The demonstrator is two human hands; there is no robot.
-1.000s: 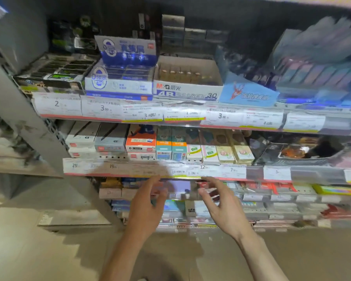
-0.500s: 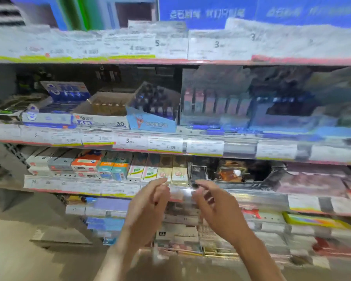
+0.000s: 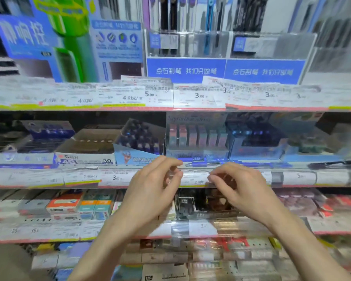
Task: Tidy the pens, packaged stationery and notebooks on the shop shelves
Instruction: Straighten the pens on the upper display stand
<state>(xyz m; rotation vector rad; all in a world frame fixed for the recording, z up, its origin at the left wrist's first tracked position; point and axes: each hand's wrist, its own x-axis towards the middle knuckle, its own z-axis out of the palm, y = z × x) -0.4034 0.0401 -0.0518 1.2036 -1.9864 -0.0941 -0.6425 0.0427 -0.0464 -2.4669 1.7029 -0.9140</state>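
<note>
Shelves [image 3: 190, 109] crowd close; both hands, left hand [image 3: 150, 191] and right hand [image 3: 243, 189], hover half-curled and empty beside loose price tags [image 3: 199, 177], which a careless reach could dislodge.

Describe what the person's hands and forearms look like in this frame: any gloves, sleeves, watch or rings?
Both are bare. The left hand and right hand wear no gloves, and no rings show on the fingers. Neither wrist carries a watch or band. The forearms are uncovered down to the bottom edge of the picture, with no sleeve in view.
</note>
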